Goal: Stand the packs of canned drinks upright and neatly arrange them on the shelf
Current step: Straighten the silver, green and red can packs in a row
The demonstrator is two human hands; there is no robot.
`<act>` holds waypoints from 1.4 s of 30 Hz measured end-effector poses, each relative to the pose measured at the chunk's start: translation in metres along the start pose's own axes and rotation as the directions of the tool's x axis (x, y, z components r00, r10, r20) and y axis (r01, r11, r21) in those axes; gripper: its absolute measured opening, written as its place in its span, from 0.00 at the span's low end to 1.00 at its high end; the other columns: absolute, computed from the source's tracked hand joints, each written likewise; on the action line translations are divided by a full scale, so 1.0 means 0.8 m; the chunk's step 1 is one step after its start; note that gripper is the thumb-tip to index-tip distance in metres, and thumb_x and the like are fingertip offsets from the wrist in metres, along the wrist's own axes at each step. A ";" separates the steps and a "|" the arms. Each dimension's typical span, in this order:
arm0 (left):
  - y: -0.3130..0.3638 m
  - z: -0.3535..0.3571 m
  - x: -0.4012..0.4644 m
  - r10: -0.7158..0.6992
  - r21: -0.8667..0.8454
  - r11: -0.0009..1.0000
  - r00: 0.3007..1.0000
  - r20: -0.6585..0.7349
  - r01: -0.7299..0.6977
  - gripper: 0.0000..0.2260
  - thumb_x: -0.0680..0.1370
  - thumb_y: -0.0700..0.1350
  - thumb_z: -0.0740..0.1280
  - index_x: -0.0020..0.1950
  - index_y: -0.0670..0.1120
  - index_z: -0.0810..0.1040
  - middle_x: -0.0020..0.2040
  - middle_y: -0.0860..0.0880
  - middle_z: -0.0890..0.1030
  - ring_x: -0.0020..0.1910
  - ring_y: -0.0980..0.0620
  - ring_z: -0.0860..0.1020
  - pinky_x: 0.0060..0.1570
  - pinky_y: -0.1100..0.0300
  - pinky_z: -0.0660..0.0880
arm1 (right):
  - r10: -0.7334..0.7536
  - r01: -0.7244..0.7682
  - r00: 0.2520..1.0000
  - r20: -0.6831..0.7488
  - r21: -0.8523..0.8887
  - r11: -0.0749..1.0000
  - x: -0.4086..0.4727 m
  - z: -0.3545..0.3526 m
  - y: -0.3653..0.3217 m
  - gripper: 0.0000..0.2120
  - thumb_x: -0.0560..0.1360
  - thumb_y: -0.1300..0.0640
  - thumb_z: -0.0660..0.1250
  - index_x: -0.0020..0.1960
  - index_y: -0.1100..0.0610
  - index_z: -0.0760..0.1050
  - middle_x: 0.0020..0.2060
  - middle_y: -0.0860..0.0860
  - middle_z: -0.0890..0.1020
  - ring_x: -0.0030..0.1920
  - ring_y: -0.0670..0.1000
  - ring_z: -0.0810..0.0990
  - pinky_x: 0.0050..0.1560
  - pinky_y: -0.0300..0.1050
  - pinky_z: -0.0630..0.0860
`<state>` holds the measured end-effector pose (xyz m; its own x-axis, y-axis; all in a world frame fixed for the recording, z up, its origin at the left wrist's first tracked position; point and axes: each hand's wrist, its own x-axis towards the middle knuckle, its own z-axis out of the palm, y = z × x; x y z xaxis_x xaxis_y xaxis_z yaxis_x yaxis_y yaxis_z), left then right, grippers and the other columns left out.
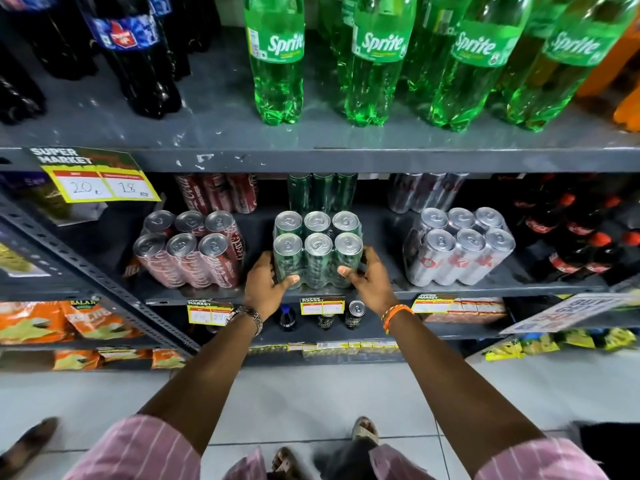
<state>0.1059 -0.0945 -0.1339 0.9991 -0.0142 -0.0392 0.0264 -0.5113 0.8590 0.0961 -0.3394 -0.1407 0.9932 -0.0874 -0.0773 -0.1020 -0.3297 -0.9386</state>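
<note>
A shrink-wrapped pack of green cans (318, 249) stands upright at the middle of the grey shelf (485, 291), near its front edge. My left hand (268, 282) grips the pack's lower left side and my right hand (367, 277) grips its lower right side. To the left stands a pack of red cola cans (188, 251), leaning slightly. On the right, a pack of silver cans (459, 247) stands upright. More packs of red cans (221, 192), green cans (322, 190) and silver cans (424, 190) sit behind them, partly hidden by the shelf above.
Green Sprite bottles (374, 60) and dark cola bottles (135, 57) fill the shelf above. Small cola bottles (581, 237) stand at the right of the can shelf. Single cans (356, 313) and snack bags (86, 322) sit lower. Yellow price tags (100, 185) hang on shelf edges.
</note>
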 end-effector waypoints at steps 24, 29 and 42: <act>-0.081 -0.180 -0.066 -0.066 0.245 0.950 0.892 -0.446 0.193 0.30 0.72 0.37 0.70 0.73 0.37 0.66 0.72 0.40 0.68 0.72 0.40 0.65 0.70 0.55 0.60 | -0.309 0.333 0.934 0.182 -0.126 0.934 -0.059 0.187 -0.144 0.24 0.74 0.57 0.74 0.68 0.57 0.72 0.64 0.54 0.75 0.65 0.55 0.75 0.70 0.53 0.73; -0.090 -0.218 -0.025 -0.097 0.129 0.982 0.960 -0.264 0.135 0.27 0.74 0.35 0.68 0.71 0.34 0.64 0.69 0.40 0.71 0.70 0.43 0.69 0.61 0.67 0.61 | -0.123 0.135 0.985 0.117 -0.100 0.986 -0.025 0.263 -0.138 0.28 0.71 0.54 0.74 0.68 0.61 0.70 0.62 0.57 0.76 0.64 0.58 0.77 0.68 0.59 0.74; -0.116 -0.234 -0.016 -0.123 0.113 0.982 0.963 -0.240 0.153 0.20 0.75 0.36 0.67 0.66 0.39 0.68 0.60 0.38 0.80 0.59 0.38 0.79 0.56 0.50 0.74 | -0.086 0.098 0.994 0.067 -0.200 0.975 -0.025 0.280 -0.153 0.18 0.78 0.65 0.68 0.67 0.64 0.70 0.63 0.60 0.79 0.65 0.58 0.78 0.65 0.43 0.72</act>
<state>0.0971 0.1139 -0.1175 0.9666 0.2556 -0.0203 0.1754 -0.6013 0.7795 0.1016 -0.0871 -0.0995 0.9998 0.0048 -0.0189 -0.0137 -0.5181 -0.8552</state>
